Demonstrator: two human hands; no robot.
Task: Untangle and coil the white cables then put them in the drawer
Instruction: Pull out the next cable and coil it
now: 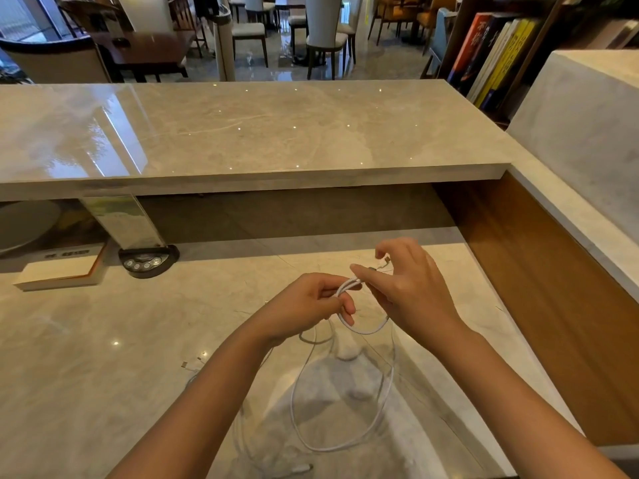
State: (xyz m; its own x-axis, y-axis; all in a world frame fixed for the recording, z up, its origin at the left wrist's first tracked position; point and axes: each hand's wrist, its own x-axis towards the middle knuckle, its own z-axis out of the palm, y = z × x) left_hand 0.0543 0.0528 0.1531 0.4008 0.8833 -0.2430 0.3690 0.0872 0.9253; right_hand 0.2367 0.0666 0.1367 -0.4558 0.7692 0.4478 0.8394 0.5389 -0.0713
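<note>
Above the marble desk [103, 340], both hands hold one white cable [349, 444]. My left hand [304, 305] grips a small loop of it, curled fingers wrapped around the strands. My right hand [404, 281] pinches the same strands near the plug end [383, 261], which sticks up between thumb and fingers. A long loop of this cable hangs down to the desk. A second white cable [242, 426] lies loose on the desk under my left forearm, its plugs [192, 363] to the left. No drawer is in view.
A raised marble counter [242, 133] runs across the back. At the desk's left stand a book [58, 271], a black button device [148, 261] and a clear sign holder [124, 219]. A wooden side panel [553, 288] bounds the right. Chairs and bookshelves lie beyond.
</note>
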